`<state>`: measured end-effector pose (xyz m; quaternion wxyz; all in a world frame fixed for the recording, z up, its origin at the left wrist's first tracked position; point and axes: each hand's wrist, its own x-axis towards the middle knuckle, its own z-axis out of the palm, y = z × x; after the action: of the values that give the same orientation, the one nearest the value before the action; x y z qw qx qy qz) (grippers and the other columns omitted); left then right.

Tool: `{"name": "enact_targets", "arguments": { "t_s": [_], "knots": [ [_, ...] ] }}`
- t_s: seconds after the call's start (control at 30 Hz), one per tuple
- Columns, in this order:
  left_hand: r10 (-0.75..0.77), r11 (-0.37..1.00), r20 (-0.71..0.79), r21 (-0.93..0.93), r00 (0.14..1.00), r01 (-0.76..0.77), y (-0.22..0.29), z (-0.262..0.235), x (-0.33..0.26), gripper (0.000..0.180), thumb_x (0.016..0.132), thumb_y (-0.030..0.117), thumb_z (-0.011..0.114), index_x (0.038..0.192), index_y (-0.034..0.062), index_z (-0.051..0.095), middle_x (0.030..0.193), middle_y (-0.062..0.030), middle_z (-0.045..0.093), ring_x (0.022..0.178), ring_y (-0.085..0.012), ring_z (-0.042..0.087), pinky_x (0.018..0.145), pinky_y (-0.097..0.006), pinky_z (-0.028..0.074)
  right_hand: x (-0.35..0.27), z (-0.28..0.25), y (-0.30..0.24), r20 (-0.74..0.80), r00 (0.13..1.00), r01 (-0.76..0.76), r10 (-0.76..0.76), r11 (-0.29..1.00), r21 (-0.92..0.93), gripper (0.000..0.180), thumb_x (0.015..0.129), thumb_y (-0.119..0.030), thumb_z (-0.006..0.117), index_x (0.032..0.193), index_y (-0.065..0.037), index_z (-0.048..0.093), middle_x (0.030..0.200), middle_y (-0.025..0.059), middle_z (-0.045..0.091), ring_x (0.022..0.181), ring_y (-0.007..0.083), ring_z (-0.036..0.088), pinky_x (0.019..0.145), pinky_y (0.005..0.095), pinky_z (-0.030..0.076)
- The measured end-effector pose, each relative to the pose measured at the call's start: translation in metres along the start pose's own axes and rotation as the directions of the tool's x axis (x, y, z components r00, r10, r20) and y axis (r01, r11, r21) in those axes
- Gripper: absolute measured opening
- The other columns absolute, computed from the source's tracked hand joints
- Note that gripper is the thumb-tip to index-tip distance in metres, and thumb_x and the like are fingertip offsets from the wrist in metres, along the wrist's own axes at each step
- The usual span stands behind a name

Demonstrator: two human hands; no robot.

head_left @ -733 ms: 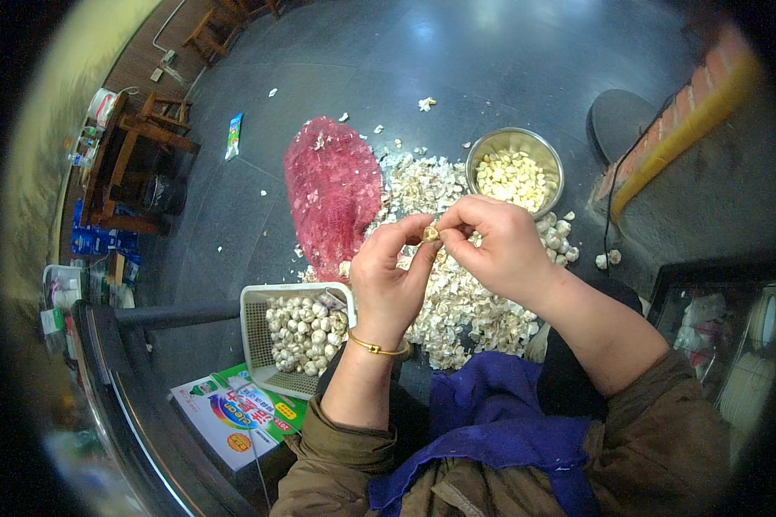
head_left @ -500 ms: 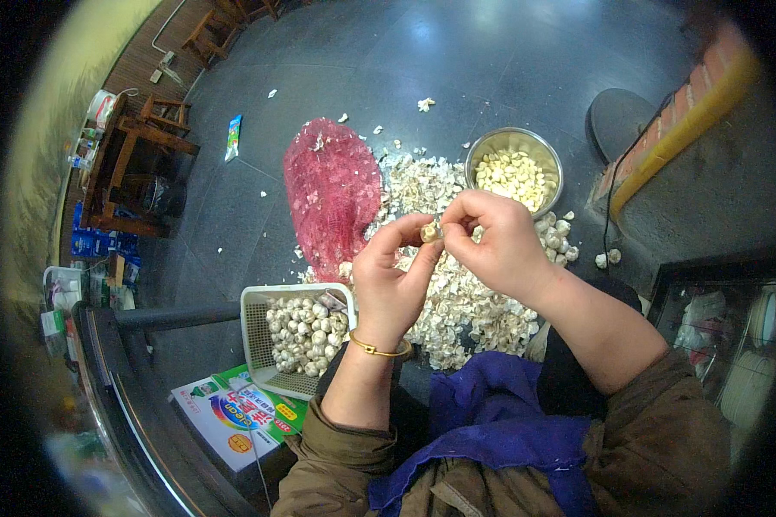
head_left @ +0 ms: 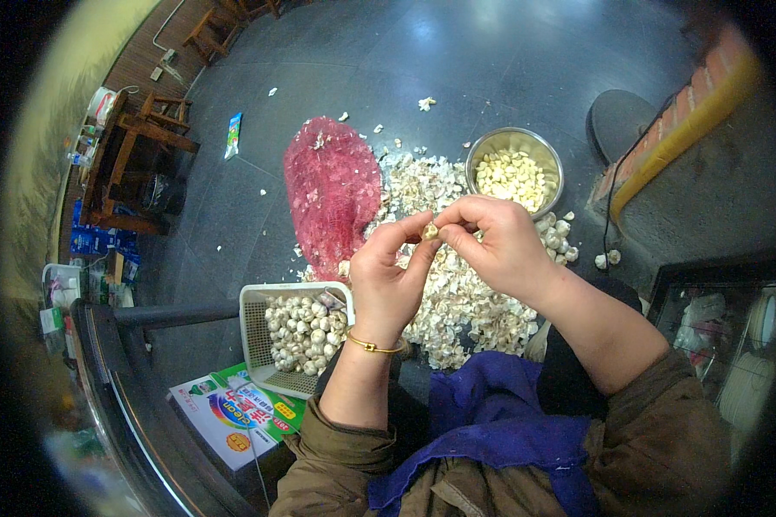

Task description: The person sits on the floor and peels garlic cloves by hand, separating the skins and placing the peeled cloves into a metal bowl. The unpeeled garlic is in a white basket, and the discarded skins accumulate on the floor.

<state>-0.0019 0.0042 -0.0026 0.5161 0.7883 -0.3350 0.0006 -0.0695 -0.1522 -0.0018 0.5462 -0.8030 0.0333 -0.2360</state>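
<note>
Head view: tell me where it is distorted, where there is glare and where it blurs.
Head view: fisheye bends the brick ledge near the rim; the corners are black. Soft glare lies on the dark floor at top. The lower left edge is blurred. Both hands, left and right, the garlic clove and the steel bowl are sharp.

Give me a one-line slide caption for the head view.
Both hands, left hand and right hand, pinch a garlic clove above a peel pile.

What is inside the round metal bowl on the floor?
The metal bowl holds a heap of pale peeled garlic cloves. Only the top layer shows; the bowl's bottom and anything lower are covered.
</note>
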Motion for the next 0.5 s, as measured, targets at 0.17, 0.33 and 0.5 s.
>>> {"name": "enact_targets", "arguments": {
  "t_s": [0.17,0.33,0.5],
  "knots": [
    [0.042,0.998,0.017,0.048,0.999,-0.043,0.0009,-0.0021,0.0007,0.031,0.078,0.001,0.077,0.108,0.0061,0.071,0.093,-0.0101,0.071,0.082,-0.0180,0.069,0.074,-0.029,0.054,-0.0016,-0.0007,0.0028,0.032,0.999,-0.024,0.025,0.999,-0.022,0.007,0.084,-0.012,0.064,0.082,-0.006,0.066,0.076,0.0127,0.065,0.067,0.0288,0.066,0.059,0.0377,0.050],
    [0.063,0.997,0.021,0.051,0.998,-0.064,0.0012,-0.0021,0.0003,0.031,0.077,0.002,0.077,0.107,0.0061,0.071,0.093,-0.0106,0.071,0.082,-0.0188,0.069,0.074,-0.029,0.054,-0.0023,-0.0008,0.0011,0.034,0.999,-0.029,0.030,0.999,-0.032,0.008,0.080,-0.011,0.066,0.077,-0.005,0.062,0.072,0.0111,0.063,0.064,0.0283,0.064,0.057,0.0378,0.049],
    [-0.028,1.000,0.045,0.014,0.999,0.027,0.0017,-0.0013,-0.0006,0.030,0.079,0.004,0.077,0.108,0.0058,0.071,0.095,-0.0094,0.072,0.085,-0.0163,0.069,0.076,-0.029,0.054,-0.0013,0.0000,-0.0007,0.003,1.000,-0.021,0.021,0.998,-0.067,0.010,0.078,-0.011,0.067,0.076,-0.005,0.059,0.070,0.0105,0.061,0.062,0.0275,0.063,0.056,0.0374,0.049]
  ]
}}
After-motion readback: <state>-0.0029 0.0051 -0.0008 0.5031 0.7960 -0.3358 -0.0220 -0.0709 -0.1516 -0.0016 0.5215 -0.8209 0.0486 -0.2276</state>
